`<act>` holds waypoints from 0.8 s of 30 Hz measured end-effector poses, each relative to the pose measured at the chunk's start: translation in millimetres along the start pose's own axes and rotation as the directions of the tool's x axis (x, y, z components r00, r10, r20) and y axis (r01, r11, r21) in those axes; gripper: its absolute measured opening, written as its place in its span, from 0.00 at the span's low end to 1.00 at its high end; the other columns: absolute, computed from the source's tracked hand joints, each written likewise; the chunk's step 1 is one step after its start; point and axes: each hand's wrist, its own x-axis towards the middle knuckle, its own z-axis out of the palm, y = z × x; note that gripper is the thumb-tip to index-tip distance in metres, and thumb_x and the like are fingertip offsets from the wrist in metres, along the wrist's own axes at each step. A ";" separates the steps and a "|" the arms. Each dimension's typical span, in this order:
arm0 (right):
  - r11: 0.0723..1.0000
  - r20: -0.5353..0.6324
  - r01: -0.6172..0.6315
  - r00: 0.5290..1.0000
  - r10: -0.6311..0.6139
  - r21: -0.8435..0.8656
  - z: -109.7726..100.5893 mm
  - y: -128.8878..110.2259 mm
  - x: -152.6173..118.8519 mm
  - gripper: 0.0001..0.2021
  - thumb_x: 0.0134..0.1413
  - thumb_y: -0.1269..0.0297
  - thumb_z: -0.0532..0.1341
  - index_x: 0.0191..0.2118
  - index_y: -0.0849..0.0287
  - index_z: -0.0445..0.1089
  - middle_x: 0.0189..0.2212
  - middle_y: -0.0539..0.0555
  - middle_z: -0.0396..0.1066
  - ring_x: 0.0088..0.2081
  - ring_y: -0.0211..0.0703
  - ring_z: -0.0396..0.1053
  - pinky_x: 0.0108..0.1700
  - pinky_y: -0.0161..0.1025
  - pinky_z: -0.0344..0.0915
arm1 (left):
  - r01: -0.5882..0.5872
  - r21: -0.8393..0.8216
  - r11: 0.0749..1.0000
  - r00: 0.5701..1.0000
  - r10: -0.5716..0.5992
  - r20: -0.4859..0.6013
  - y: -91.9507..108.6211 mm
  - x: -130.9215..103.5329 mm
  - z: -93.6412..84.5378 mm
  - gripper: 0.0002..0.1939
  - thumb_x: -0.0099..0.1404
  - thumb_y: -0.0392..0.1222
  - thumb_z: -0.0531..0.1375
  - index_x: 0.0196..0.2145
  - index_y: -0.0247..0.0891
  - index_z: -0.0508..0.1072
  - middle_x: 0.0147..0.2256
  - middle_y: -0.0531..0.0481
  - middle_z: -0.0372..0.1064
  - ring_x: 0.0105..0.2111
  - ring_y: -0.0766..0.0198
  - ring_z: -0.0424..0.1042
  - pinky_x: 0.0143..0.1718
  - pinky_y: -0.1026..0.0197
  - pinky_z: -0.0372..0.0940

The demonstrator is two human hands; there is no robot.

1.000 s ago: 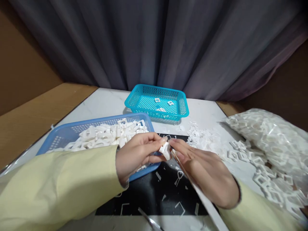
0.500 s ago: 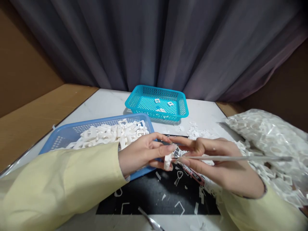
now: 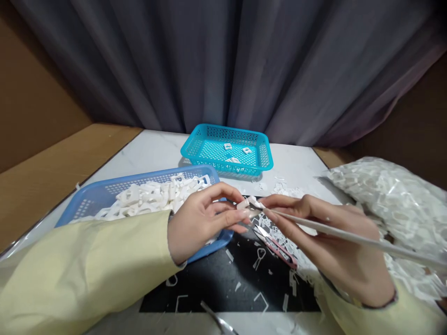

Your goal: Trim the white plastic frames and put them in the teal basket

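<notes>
My left hand (image 3: 204,221) is closed, pinching a small white plastic piece (image 3: 247,203) between thumb and fingers above the black mat. In my right hand (image 3: 344,246) lies a long, thin, pale rod-like tool (image 3: 328,229), gripped near its front end. Its narrow tip meets the white piece or is very close to it; the exact contact is hidden by the fingertips. My right fingertips are close beside the piece too. Just below the hands, pink-handled scissors (image 3: 279,251) rest on the mat with their blades pointing away from me.
A blue basket (image 3: 78,204) full of white pieces stands at left. Behind it, a turquoise basket (image 3: 191,148) holds a few pieces. A clear bag (image 3: 394,195) of white parts bulges at right. White offcuts litter the black mat (image 3: 209,284); a metal tool (image 3: 220,321) lies at its front.
The white piece has been raised and tilted in my left fingers. My right hand has shifted right and turned, so the rod now slopes down toward the right. The scissors show more fully.
</notes>
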 end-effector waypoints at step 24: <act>0.302 0.487 -0.567 0.819 0.303 0.766 12.8 33.1 14.2 0.14 0.43 0.72 0.66 0.21 0.61 0.57 0.21 0.45 0.71 0.30 0.37 0.73 0.36 0.36 0.71 | 0.013 -0.104 0.995 0.990 0.002 0.138 -0.4 1.0 -8.0 0.05 0.54 0.27 0.61 0.27 0.35 0.74 0.42 0.49 0.70 0.21 0.73 0.72 0.24 0.71 0.70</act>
